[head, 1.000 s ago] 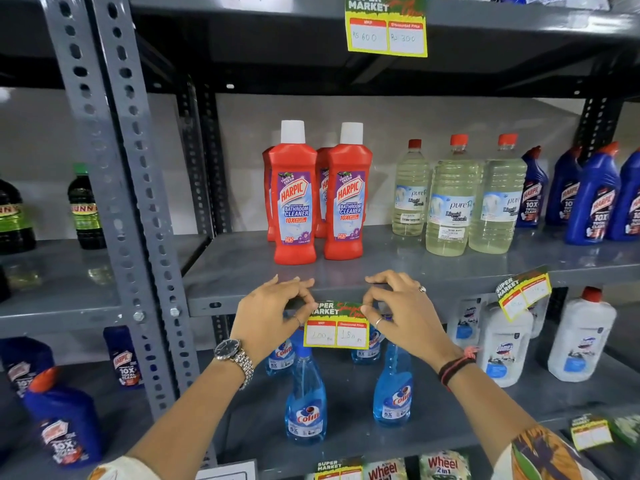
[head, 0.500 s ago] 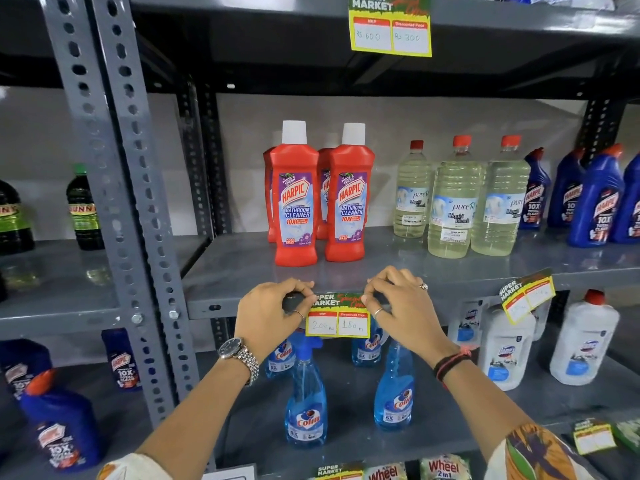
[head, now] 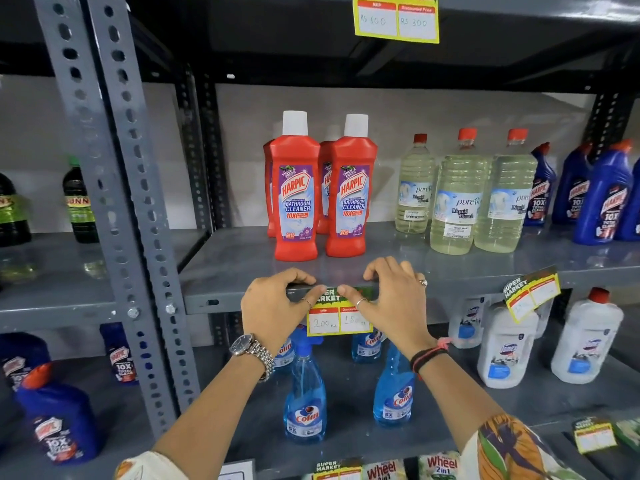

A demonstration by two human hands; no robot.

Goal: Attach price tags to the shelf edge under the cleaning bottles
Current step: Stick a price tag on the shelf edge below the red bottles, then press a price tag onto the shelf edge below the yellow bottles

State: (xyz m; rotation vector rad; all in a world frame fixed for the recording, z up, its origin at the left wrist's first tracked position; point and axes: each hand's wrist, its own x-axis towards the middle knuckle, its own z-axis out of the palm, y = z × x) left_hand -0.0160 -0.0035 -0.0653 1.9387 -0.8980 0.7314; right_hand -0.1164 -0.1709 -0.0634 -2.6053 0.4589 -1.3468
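Head view, the only one supplied. The yellow paper price tag with two white handwritten price boxes [head: 338, 315] sits against the front lip of the grey metal shelf edge [head: 450, 280], directly below the two red plastic bathroom-cleaner bottles with white caps [head: 296, 188]. The left hand [head: 273, 306] has its fingers curled over the top of the lip and its thumb pressed on the tag's upper left corner; the right hand [head: 391, 299] mirrors it, fingers hooked over the lip and thumb on the green header strip. Both hands are thus pinching the tag's top band to the shelf, neither spread nor empty. Whether the tag already adheres cannot be told, since the hands cover the fixing line. Further right on the same edge, a second yellow price tag [head: 531, 292] hangs tilted, near the pale clear bleach bottles with red caps [head: 457, 195]; it appears placed, though crooked. No tag is visible beneath the blue toilet-cleaner bottles [head: 602, 199] at the far right, though the frame cuts that stretch off. Judgement: one tag fixed, one being seated, and the blue bottles likely outstanding.
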